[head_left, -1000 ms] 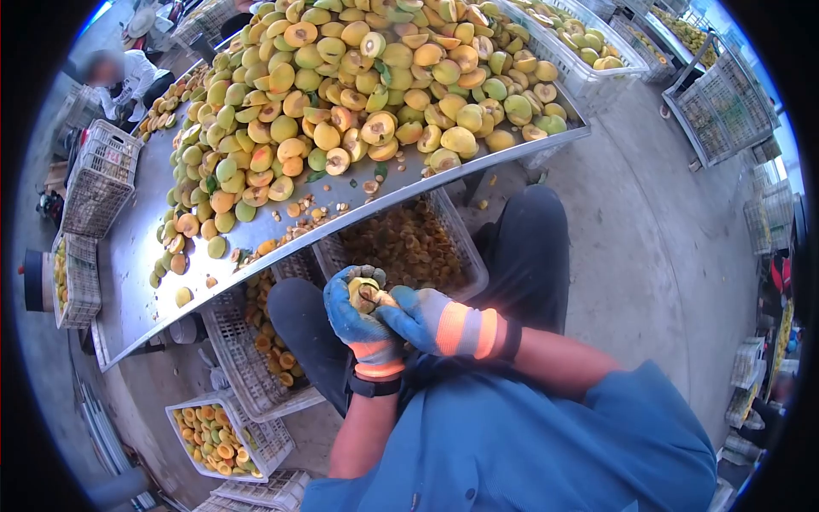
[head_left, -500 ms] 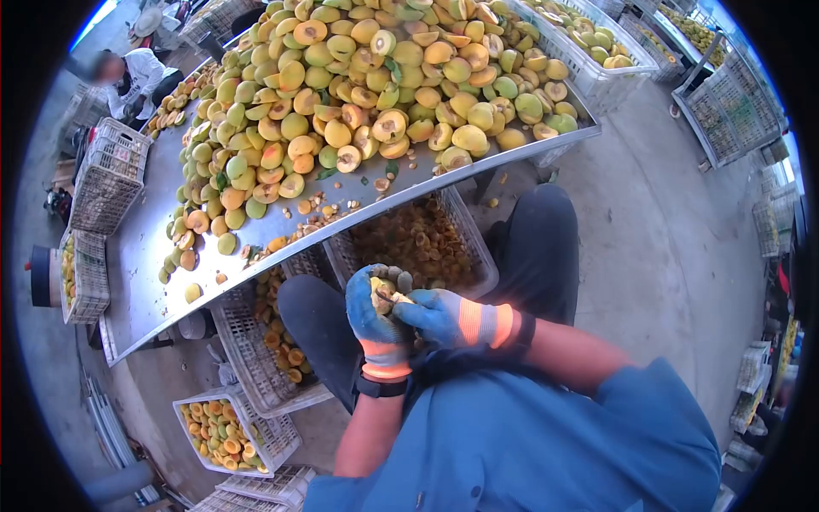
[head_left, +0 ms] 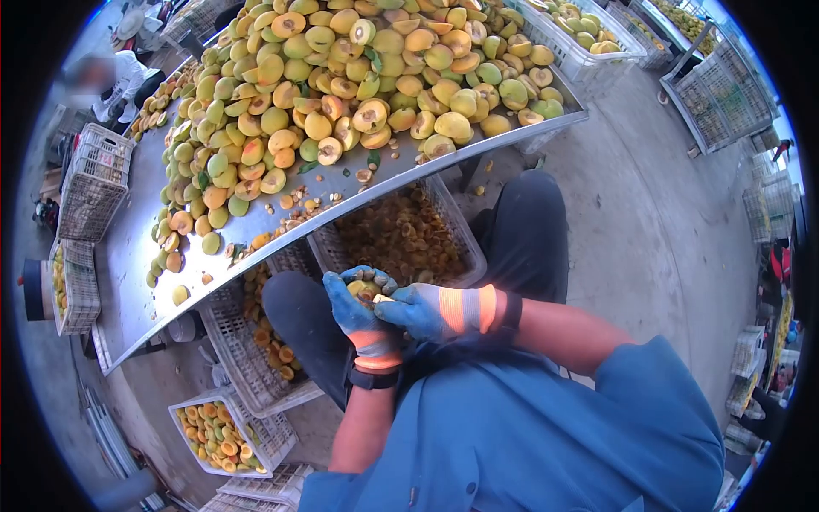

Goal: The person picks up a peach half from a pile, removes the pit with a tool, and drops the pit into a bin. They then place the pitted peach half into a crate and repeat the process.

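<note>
My left hand, in a blue and grey glove with an orange cuff, is cupped around a yellow-green apricot half. My right hand, gloved alike, is closed on a small tool. Only the tool's pale end shows between the fingers; the rest is hidden by the hand and fruit. Both hands meet above my lap. Beyond them, a metal table bears a large heap of yellow and green apricot halves, several with pits showing.
Below the table edge stands a crate of brownish fruit pieces. Another crate of apricot halves is by my left leg, with a smaller white crate nearer. Stacked crates stand at left; a person sits beyond the table.
Both hands have shifted slightly left in view, still together at the apricot half. The dark part of the tool seen earlier at the fruit is now less visible. The whole view has shifted slightly.
</note>
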Action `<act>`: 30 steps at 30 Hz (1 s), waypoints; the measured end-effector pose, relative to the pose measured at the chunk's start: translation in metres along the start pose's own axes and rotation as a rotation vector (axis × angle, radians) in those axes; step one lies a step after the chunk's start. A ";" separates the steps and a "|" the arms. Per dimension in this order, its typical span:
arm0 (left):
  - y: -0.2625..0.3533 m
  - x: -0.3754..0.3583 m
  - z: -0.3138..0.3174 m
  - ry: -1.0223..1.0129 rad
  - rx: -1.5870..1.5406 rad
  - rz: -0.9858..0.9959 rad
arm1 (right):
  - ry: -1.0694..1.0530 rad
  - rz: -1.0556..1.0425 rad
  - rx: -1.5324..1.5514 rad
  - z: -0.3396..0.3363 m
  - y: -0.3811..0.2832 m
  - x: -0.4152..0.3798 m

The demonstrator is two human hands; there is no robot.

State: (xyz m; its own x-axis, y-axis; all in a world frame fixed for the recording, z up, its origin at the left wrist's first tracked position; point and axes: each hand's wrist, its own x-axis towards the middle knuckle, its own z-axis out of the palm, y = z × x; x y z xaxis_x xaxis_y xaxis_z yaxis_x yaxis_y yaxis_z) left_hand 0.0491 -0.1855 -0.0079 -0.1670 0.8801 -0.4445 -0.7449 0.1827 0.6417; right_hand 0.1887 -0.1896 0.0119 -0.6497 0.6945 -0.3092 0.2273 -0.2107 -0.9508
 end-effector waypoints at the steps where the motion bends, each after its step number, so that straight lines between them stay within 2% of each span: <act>1: 0.001 -0.001 0.000 -0.003 0.001 -0.011 | -0.061 0.144 0.069 -0.003 -0.003 -0.002; 3: 0.006 -0.002 -0.001 -0.143 -0.073 -0.157 | -0.057 0.140 0.029 -0.008 -0.004 -0.007; 4: 0.008 0.001 -0.001 -0.141 -0.071 -0.141 | -0.079 0.116 -0.020 -0.009 -0.008 -0.003; 5: 0.008 0.003 -0.002 -0.137 -0.045 -0.152 | 0.022 0.069 -0.048 -0.004 -0.012 -0.004; 6: 0.007 0.004 -0.003 -0.132 -0.020 -0.175 | 0.008 0.064 -0.047 -0.003 -0.006 -0.001; 8: 0.006 0.003 0.003 -0.093 -0.035 -0.197 | -0.032 -0.205 -0.258 -0.004 0.001 0.001; 9: 0.005 0.001 0.006 -0.032 -0.002 -0.150 | -0.054 0.011 -0.017 -0.004 0.003 0.001; 10: 0.004 0.000 0.009 0.026 0.028 -0.103 | -0.045 0.015 -0.015 -0.005 -0.001 -0.001; 12: 0.004 -0.001 0.008 -0.027 0.031 -0.109 | -0.101 0.257 0.383 -0.008 -0.006 -0.005; 20: 0.002 -0.001 0.006 -0.193 0.064 -0.105 | -0.131 0.360 0.640 -0.013 0.000 -0.011; 22: 0.000 0.001 0.007 -0.266 0.044 -0.135 | -0.406 0.412 1.105 -0.018 0.012 -0.014; 23: 0.000 0.002 0.006 -0.335 0.025 -0.161 | -0.407 0.413 1.104 -0.016 0.013 -0.015; 25: 0.003 0.005 0.006 -0.325 -0.015 -0.217 | -0.314 0.366 1.169 -0.012 0.011 -0.016; 27: 0.005 0.011 0.009 -0.320 -0.058 -0.279 | -0.360 0.342 1.184 -0.015 0.012 -0.017; 29: 0.018 0.017 0.009 -0.088 -0.285 -0.312 | -0.415 0.327 1.202 -0.014 0.011 -0.018; 30: 0.027 0.017 0.006 -0.063 -0.173 -0.218 | -0.412 0.288 1.201 -0.014 0.008 -0.020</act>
State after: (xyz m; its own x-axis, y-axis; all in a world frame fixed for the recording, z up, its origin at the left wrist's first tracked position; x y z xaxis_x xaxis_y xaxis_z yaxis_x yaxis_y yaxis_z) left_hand 0.0302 -0.1626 0.0054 0.0454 0.8547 -0.5172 -0.8592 0.2976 0.4163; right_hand 0.2133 -0.1959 0.0110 -0.9086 0.3060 -0.2841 -0.2531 -0.9448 -0.2081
